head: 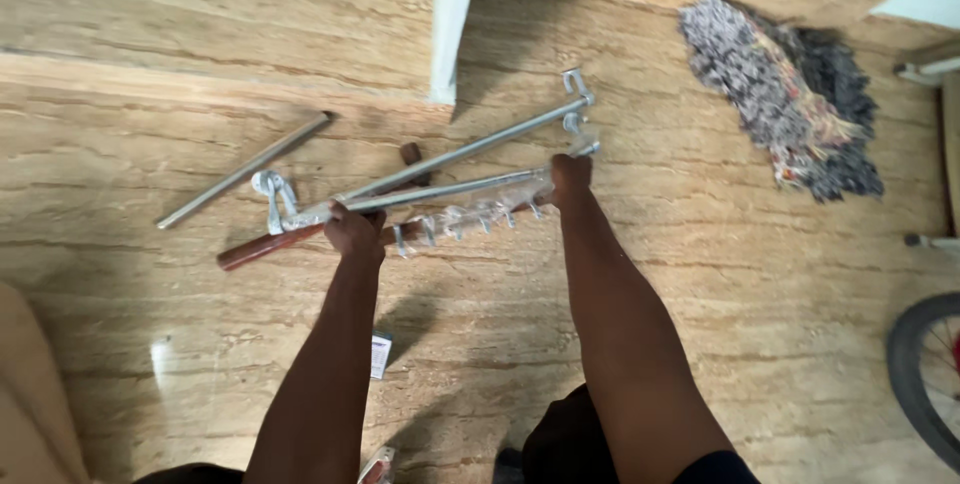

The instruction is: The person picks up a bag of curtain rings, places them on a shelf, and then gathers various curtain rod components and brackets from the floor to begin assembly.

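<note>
Both forearms reach out over the marble floor [700,274]; far right lies a grey mop head [790,94]. Left hand [355,234] and right hand [570,174] each clasp the plastic-wrapped metal rod [450,189], lifting it; unwrapping likely needs a freed hand.

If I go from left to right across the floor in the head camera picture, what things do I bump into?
Loose metal rod → left hand → white post → right hand → mop head → wheel.
</note>
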